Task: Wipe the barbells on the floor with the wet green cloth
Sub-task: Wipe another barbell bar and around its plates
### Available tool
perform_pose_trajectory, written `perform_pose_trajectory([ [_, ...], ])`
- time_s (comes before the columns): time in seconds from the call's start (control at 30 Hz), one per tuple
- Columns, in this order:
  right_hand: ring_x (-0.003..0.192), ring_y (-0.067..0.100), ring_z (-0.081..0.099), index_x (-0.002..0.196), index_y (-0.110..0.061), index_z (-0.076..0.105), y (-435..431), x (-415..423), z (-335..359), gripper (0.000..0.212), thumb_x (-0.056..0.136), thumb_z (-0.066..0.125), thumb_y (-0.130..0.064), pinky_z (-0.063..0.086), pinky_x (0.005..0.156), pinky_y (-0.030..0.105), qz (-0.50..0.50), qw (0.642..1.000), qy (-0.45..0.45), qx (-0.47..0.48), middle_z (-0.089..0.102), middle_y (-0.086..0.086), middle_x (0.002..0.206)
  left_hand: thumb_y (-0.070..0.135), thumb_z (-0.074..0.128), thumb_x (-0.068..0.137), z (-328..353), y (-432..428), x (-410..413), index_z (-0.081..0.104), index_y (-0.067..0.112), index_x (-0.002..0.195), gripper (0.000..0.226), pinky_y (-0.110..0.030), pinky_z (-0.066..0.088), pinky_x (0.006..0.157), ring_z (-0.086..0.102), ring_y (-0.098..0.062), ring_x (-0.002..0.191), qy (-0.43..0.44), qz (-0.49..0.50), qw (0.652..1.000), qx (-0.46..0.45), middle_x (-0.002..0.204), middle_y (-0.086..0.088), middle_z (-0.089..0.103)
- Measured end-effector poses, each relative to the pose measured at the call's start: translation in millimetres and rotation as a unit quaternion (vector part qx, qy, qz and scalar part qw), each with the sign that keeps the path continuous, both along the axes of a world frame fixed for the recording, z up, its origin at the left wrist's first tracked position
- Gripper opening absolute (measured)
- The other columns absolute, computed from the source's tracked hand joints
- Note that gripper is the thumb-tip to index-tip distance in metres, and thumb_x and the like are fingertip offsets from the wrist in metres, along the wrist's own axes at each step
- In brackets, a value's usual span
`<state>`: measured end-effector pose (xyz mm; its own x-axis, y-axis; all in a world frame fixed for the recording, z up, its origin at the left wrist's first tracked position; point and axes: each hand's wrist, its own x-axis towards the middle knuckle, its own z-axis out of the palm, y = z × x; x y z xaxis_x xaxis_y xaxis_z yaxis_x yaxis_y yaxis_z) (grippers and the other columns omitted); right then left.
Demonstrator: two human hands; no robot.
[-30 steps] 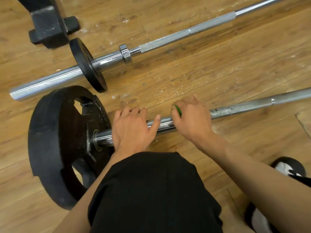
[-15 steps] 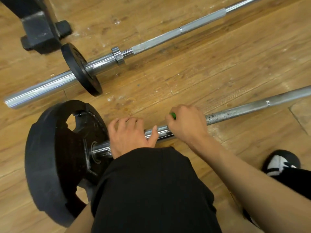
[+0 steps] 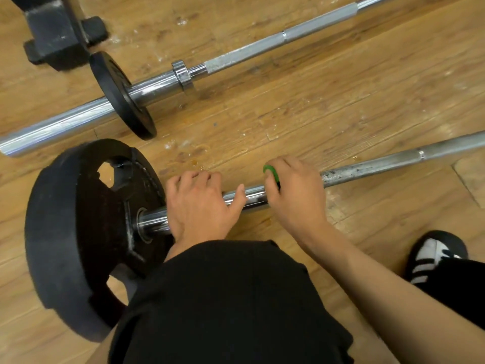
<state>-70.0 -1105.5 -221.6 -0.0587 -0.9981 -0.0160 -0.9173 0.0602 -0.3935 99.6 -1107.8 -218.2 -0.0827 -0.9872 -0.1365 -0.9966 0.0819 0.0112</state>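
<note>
Your right hand (image 3: 296, 190) pinches the soft, wet cloth (image 3: 271, 172) round the barbell (image 3: 367, 170), which lies on the floor (image 3: 328, 101) by your knee. Your left hand (image 3: 199, 203) grips it beside the plate (image 3: 86, 219). Heavy, slick steel, I'd judge: squeeze the cloth tight.

Open floor (image 3: 301, 109) btwn far bar (image 3: 262, 48) & near bar (image 3: 380, 166), widest to the R. Near bar bare R of right hand (image 3: 296, 190) w/ cloth (image 3: 271, 173). L side shut in: big plate (image 3: 78, 232) just beside left hand (image 3: 196, 206), small plate (image 3: 120, 98) above. Knee (image 3: 223, 298) covers floor below hands; shoe (image 3: 433, 253) far R.
</note>
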Motion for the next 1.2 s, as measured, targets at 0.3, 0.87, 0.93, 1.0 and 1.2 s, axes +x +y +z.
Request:
perform_pose_trajectory([
  [0.3, 0.084, 0.033, 0.065, 0.095, -0.014, 0.076, -30, 3, 1, 0.033, 0.096, 0.047, -0.03, 0.046, 0.096, 0.044, -0.009, 0.999, 0.044, 0.029, 0.073, 0.011, 0.092, 0.051, 0.034, 0.102, 1, -6, -4, 0.074, 0.014, 0.104, 0.055, -0.048, 0.034, 0.099, 0.058, -0.03, 0.11, 0.053, -0.016, 0.998, -0.011, 0.107, -0.007, 0.074],
  [0.87, 0.118, 0.035, 0.058, 0.132, -0.006, 0.064, 10, 3, -9, 0.035, 0.105, 0.047, -0.023, 0.044, 0.104, 0.048, 0.021, 0.993, 0.004, -0.115, 0.061, 0.013, 0.132, 0.064, 0.031, 0.099, -16, -30, -8, 0.078, 0.015, 0.107, 0.068, -0.046, 0.035, 0.099, 0.059, -0.031, 0.115, 0.04, 0.017, 0.996, -0.074, 0.108, -0.007, 0.076],
  [0.93, 0.109, 0.033, 0.061, 0.121, -0.008, 0.07, -7, -1, -10, 0.035, 0.102, 0.046, -0.026, 0.04, 0.11, 0.049, 0.034, 0.994, 0.026, -0.105, 0.067, 0.013, 0.121, 0.064, 0.031, 0.099, -16, -29, -9, 0.077, 0.014, 0.106, 0.068, -0.046, 0.036, 0.098, 0.059, -0.031, 0.113, 0.038, 0.016, 0.996, -0.077, 0.106, -0.007, 0.076],
  [1.0, 0.08, 0.03, 0.06, 0.09, -0.013, 0.073, -42, 0, 0, 0.034, 0.095, 0.045, -0.032, 0.051, 0.086, 0.042, 0.015, 0.999, 0.008, -0.027, 0.069, 0.008, 0.085, 0.063, 0.03, 0.1, -15, -30, -10, 0.077, 0.013, 0.106, 0.069, -0.046, 0.036, 0.096, 0.059, -0.03, 0.112, 0.035, 0.012, 0.996, -0.077, 0.105, -0.007, 0.076],
  [1.2, 0.106, 0.035, 0.063, 0.124, -0.007, 0.068, -9, 8, -7, 0.034, 0.104, 0.046, -0.025, 0.049, 0.089, 0.046, 0.0, 0.993, -0.025, -0.113, 0.066, 0.012, 0.121, 0.065, 0.03, 0.099, -14, -35, -9, 0.077, 0.015, 0.107, 0.069, -0.045, 0.035, 0.095, 0.058, -0.03, 0.113, 0.033, 0.013, 0.996, -0.076, 0.107, -0.007, 0.076],
])
